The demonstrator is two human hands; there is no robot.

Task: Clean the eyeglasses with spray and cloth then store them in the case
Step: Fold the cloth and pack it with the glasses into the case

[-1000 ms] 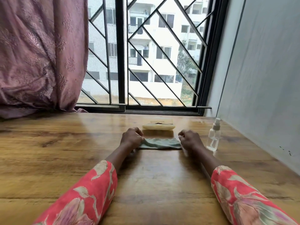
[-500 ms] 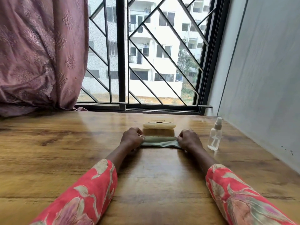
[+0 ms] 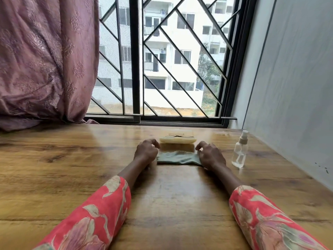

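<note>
Where wooden table (image 3: 72, 177) meets barred window (image 3: 162, 60), both hands pinch cloth (image 3: 177, 157).

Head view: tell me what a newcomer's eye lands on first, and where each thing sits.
Mid-table, the left hand and right hand rest at either end of a green cleaning cloth lying on the wooden table. Just beyond it sits a cream eyeglass case, and a clear spray bottle stands upright to the right. Behind, a barred window and a mauve curtain at left.

Cloth (image 3: 177, 157) grey-green, case (image 3: 177, 139) cream — sleeves (image 3: 100, 213) red w/ floral print.
</note>
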